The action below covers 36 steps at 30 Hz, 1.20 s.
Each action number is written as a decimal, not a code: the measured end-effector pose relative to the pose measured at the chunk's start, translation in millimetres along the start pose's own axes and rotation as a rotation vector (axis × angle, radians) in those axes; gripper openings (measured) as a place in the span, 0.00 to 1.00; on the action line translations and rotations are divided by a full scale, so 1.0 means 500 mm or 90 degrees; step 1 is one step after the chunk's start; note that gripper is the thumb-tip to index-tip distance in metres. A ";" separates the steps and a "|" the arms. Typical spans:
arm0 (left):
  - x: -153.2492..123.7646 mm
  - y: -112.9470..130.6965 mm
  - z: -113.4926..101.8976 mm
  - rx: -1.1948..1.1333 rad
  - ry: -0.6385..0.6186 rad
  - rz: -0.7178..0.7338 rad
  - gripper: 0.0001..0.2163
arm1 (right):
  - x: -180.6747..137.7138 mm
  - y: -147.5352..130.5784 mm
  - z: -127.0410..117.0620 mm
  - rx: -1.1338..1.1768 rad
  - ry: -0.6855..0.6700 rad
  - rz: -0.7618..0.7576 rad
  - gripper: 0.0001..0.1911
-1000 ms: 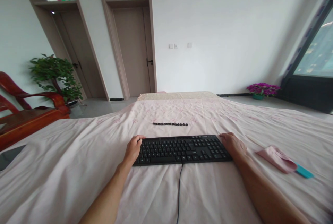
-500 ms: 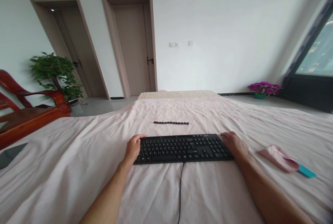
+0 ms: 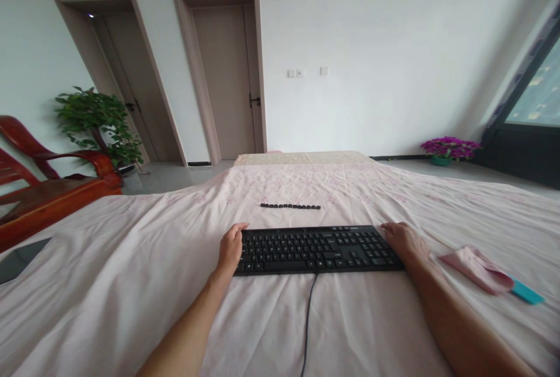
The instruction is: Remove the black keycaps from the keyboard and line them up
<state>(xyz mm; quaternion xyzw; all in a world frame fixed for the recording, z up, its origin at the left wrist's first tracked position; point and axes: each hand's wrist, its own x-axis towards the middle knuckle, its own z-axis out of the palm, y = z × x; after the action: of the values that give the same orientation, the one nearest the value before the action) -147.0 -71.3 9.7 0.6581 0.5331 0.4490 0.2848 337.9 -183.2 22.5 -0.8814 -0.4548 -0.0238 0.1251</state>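
A black computer keyboard (image 3: pixel 301 251) lies on the pale pink cloth, its cable (image 3: pixel 308 318) running from the near edge toward me. My left hand (image 3: pixel 231 247) grips the keyboard's left end, thumb at the far corner and the other fingers hidden at the side. At the opposite end, my right hand (image 3: pixel 405 241) is closed around the far right corner; its fingertips are partly out of sight. Beyond the keyboard sits a row of several small black keycaps (image 3: pixel 290 206), touched by neither hand.
A pink cloth (image 3: pixel 476 271) with a blue-green flat piece (image 3: pixel 527 292) poking out lies to the right. At the left edge is a dark flat object (image 3: pixel 21 260). Past the covered surface (image 3: pixel 131 283) stand a red wooden chair (image 3: pixel 98 170) and a leafy plant (image 3: pixel 94 120).
The keyboard and both hands appear slightly further right in view. The surroundings have shifted right as well, so my head has turned a little. Both hands keep their hold.
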 end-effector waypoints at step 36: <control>0.017 -0.011 -0.053 -0.180 -0.152 0.032 0.15 | -0.207 -0.627 -0.088 0.753 -0.246 -0.483 0.19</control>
<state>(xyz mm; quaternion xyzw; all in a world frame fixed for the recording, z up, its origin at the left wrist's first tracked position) -172.8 -64.6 18.6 0.6731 0.4108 0.4453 0.4241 27.0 -102.2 111.2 -0.4364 -0.6799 0.3405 0.4810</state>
